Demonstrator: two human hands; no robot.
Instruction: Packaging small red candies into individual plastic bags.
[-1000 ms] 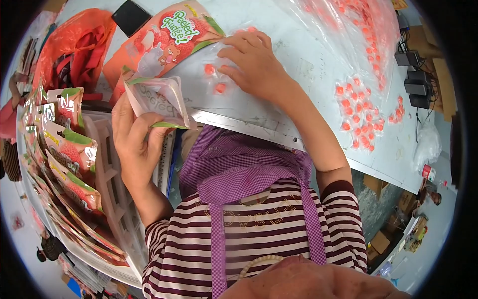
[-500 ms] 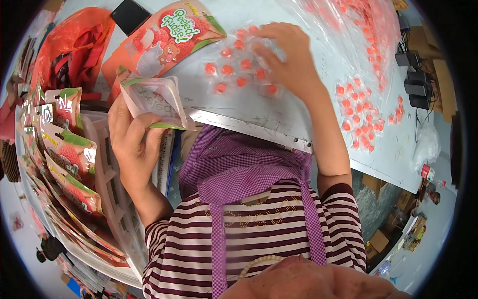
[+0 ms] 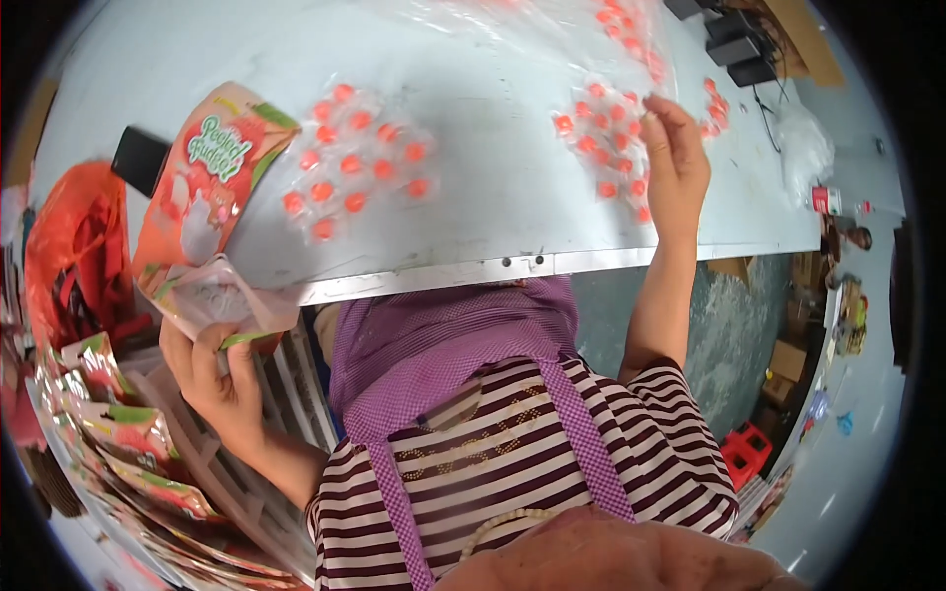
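My left hand grips an open-mouthed printed pouch off the table's front edge, thumb and fingers around its lower side. The pouch's pale inside shows; whether anything lies in it I cannot tell. My right hand is over the right-hand cluster of wrapped candies, red-orange pieces in clear wrappers. Its thumb and fingers are drawn together at the tips, and what is between them is hidden. A looser group of the same wrapped candies lies left of centre. Beside that group lies a flat pink-red pouch.
A row of filled-looking pouches stands in a white crate at the left. An orange plastic bag and a black phone-like slab are nearby. Far right are a clear plastic bag of candies and black adapters.
My right hand has gone from the left group of candies to the right-hand cluster. My left hand still holds the pouch. The whole view has turned, shifting the table things left.
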